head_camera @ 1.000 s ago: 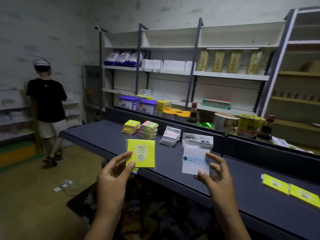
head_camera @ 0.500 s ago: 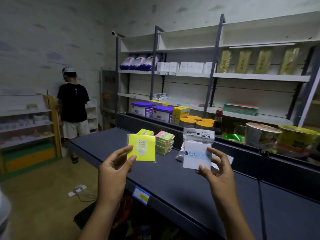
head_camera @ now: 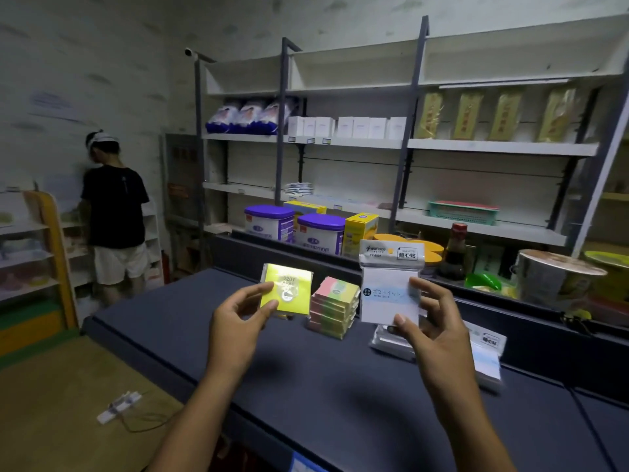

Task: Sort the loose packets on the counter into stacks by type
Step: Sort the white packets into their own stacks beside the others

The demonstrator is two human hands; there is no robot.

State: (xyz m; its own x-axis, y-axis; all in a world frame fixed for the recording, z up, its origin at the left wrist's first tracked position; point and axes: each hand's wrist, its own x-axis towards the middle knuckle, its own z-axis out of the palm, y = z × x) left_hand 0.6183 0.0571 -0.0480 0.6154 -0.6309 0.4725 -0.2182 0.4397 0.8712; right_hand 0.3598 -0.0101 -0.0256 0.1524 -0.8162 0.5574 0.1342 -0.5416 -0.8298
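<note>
My left hand (head_camera: 240,316) pinches a yellow packet (head_camera: 288,288) marked 2207, held upright above the dark counter (head_camera: 340,386). A white packet (head_camera: 389,284) with a blue label band is pinched in my right hand (head_camera: 430,330), also upright. Behind them on the counter stands a stack of pink-and-green packets (head_camera: 335,308). A stack of white packets (head_camera: 388,340) lies under my right hand, partly hidden. Another white packet (head_camera: 486,356) lies to the right of my right wrist.
A raised ledge behind the counter carries purple-lidded tins (head_camera: 318,233), a yellow box (head_camera: 360,233), a dark bottle (head_camera: 454,252) and a large tub (head_camera: 554,277). Wall shelves (head_camera: 476,146) hold goods. A person (head_camera: 114,212) stands at the left by shelving. A power strip (head_camera: 119,407) lies on the floor.
The view has swung left and nearer to the stacks. Both hands carried their packets forward over the counter, close to the stacks; the yellow packets at the right have left the view.
</note>
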